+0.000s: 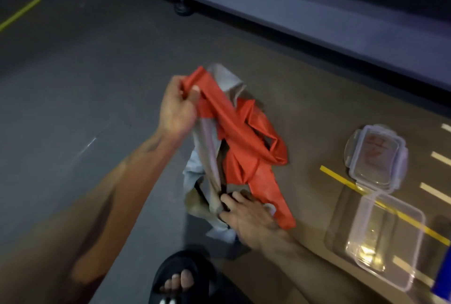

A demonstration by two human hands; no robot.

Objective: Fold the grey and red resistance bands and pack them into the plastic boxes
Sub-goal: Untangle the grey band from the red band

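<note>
Left hand (177, 106) pinches the red band (246, 147); right hand (246, 215) grips the grey band (210, 154) (tangled together). Limp, stretchy stuff — best taken by an end.

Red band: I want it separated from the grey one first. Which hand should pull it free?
Probably the left hand: it already pinches the red band, while the right hand holds the grey band.

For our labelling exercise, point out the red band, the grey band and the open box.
red band (244, 154): head view, on its crumpled middle.
grey band (227, 79): head view, on its upper fold behind the red one.
open box (380, 240): head view, on its clear bottom.
</note>
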